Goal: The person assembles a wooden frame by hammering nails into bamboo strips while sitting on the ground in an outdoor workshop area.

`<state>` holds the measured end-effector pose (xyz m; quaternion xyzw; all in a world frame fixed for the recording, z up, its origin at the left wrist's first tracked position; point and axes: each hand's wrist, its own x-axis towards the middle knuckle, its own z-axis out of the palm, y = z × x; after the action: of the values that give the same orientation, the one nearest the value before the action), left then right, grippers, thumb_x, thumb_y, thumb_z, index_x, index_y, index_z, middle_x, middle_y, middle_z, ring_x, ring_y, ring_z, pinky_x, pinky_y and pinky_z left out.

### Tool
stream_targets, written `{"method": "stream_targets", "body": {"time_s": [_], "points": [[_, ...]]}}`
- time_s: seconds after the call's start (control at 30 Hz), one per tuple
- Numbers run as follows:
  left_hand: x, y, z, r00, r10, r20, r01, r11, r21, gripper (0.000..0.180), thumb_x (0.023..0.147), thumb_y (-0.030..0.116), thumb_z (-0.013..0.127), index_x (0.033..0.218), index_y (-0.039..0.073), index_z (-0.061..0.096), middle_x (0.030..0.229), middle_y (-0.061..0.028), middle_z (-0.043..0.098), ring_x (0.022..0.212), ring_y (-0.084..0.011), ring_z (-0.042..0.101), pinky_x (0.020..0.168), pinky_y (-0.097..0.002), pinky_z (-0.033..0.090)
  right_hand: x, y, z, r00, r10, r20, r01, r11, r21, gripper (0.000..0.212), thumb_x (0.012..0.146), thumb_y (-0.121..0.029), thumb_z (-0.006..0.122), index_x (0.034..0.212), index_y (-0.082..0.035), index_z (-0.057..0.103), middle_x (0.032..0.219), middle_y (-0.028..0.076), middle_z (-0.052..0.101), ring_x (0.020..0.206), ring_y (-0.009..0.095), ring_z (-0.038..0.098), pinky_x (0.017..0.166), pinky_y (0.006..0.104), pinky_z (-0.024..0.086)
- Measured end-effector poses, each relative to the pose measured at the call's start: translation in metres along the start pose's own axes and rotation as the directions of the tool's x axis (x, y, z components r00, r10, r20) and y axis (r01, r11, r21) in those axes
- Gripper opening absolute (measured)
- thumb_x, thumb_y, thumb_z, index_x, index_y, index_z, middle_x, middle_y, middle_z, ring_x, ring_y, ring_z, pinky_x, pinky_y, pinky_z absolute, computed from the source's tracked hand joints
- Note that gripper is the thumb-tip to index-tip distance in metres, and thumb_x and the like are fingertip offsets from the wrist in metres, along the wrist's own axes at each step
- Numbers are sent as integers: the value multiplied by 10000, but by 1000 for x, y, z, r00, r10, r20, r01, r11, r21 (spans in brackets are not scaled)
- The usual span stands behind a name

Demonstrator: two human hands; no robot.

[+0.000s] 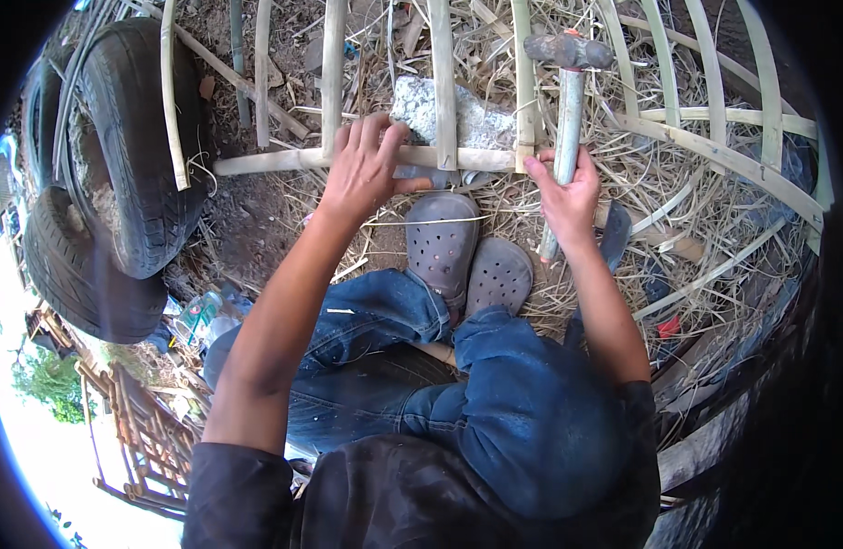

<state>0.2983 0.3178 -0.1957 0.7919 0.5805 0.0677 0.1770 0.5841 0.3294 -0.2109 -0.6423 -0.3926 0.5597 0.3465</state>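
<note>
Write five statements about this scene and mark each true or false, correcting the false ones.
1. The right hand holds a hammer. True.
2. The tires lie on the person's right. False: the black tires are on the left.
3. The clogs have holes in them. True.
4. The left hand rests on the jeans. False: the left hand is at the horizontal pole.
5. A rough, pale grey block shows beyond the pole. True.

One head-worn fisheye looks steeply down, close above the lap (522, 403) and ground (257, 215).
</note>
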Motion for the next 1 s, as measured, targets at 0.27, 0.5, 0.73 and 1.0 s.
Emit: {"method": "stream_targets", "body": {"time_s": [0.27, 0.5, 0.73, 1.0], "points": [[51, 8, -24, 958, 201, 204, -228, 967, 116, 1205, 494, 592, 842, 1513, 303, 268, 1597, -94, 210, 1486, -269, 175, 1198, -543, 90, 5, 0, -3, 1000, 9, 20, -8, 998, -59, 252, 809, -101, 790, 933, -25, 585, 763, 3, 609, 650, 53, 542, 583, 223, 443], [63, 10, -9, 923, 250, 292, -311, 932, 185, 1179, 511, 652, 811, 1509, 338, 268, 1605, -46, 204, 1484, -257, 178, 1178, -625, 94, 4, -8, -1, 999, 42, 22, -40, 997, -62, 282, 809, -77, 788, 978, -5, 574, 816, 27, 631, 692, 69, 575, 618, 220, 472], [66, 28, -11, 922, 154, 355, -286, 889, 358, 1092, 606, 635, 787, 1512, 352, 248, 1616, -7, 165, 1493, -219, 137, 1154, -648, 159, -19, -1, -33, 978, -163, -128, 141, 976, -166, 328, 884, -268, 723, 1011, -7, 570, 722, 44, 618, 582, 119, 570, 541, 279, 458], [61, 24, -6, 931, 101, 352, -265, 847, 460, 839, 811, 468, 668, 1519, 377, 227, 1632, 43, 90, 1501, -183, 87, 1123, -666, 206, -87, -19, -35, 884, -355, 305, 466, 734, -494, 364, 881, -240, 709, 1086, 22, 562, 726, 156, 643, 619, 291, 669, 547, 372, 505]]}}
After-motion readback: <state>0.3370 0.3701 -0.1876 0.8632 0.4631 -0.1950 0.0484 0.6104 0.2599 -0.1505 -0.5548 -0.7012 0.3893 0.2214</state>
